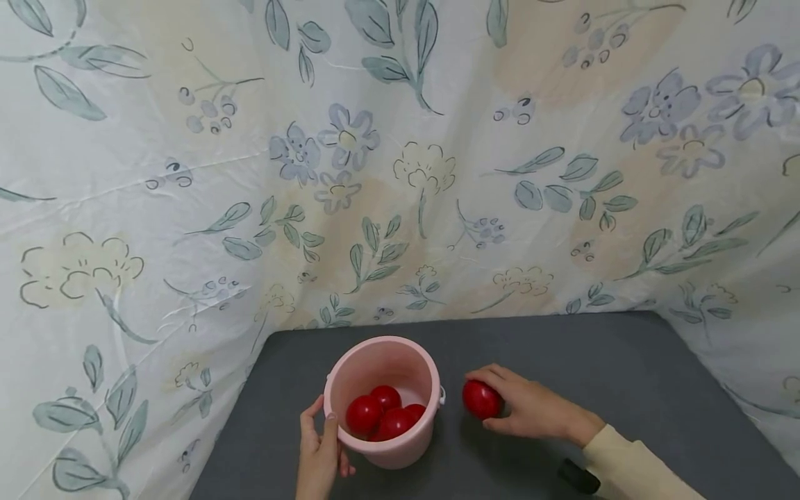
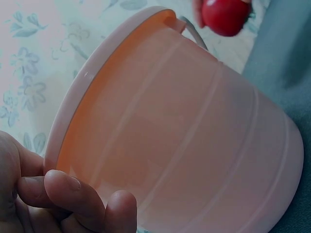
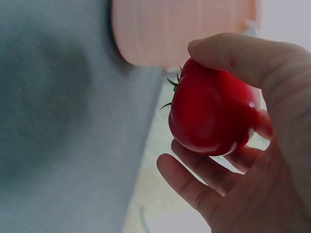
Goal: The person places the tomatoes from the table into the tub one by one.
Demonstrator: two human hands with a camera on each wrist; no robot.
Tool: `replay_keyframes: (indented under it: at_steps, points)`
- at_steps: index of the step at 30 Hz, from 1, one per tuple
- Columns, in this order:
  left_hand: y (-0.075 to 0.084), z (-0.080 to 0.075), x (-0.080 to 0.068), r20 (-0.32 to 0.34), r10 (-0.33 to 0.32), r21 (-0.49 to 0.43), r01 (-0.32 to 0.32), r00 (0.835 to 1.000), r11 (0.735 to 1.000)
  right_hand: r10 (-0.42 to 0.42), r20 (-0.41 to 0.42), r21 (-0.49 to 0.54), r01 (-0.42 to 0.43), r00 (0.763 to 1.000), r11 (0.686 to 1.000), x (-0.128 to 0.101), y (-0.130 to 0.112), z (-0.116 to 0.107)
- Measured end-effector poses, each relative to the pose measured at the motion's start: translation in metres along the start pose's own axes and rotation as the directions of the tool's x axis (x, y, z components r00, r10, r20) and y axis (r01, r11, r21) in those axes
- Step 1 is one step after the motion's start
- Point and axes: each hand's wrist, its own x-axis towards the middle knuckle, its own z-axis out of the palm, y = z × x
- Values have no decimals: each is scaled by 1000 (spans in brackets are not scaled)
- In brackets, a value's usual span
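A pink bucket (image 1: 400,455) stands upright on the dark table, with several red tomatoes (image 1: 364,414) inside it. My left hand (image 1: 321,448) grips the bucket's rim on its left side, also seen close up as curled fingers (image 2: 73,191) in the left wrist view. To the right of the bucket, my right hand (image 1: 525,406) holds another red tomato (image 1: 482,399) between thumb and fingers. The right wrist view shows this tomato (image 3: 214,109) with small green sepals, apart from the bucket and raised off the table.
The dark grey table top (image 1: 562,347) reaches back to a floral cloth (image 1: 437,208) that hangs behind it and at both sides. A white handle joint (image 1: 442,396) sticks out on the bucket's right. A black band-like object (image 1: 578,476) sits by the right sleeve.
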Motion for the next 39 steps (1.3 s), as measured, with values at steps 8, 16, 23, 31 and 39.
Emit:
replay_keyframes:
  at_steps: [8, 16, 23, 31, 39]
  points:
    - [0, 0, -2, 1, 6, -7, -6, 1000, 1000, 48, -63, -43, -51, 997, 998, 6, -15, -37]
    - [0, 1, -3, -3, 2, -13, -2, 1000, 1000, 60, -133, -44, -66, 989, 997, 16, -31, -79]
    - [-2, 2, -3, -5, 15, -17, -16, 1000, 1000, 47, -156, -15, -49, 987, 999, 28, -43, -103]
    - [-2, 1, -3, -5, 18, -22, -18, 1000, 1000, -6, -192, -57, -5, 981, 998, 45, -66, -120]
    - [-2, 1, -3, 4, 24, -29, -24, 1000, 999, -53, -189, -99, 35, 980, 994, 58, -91, -123]
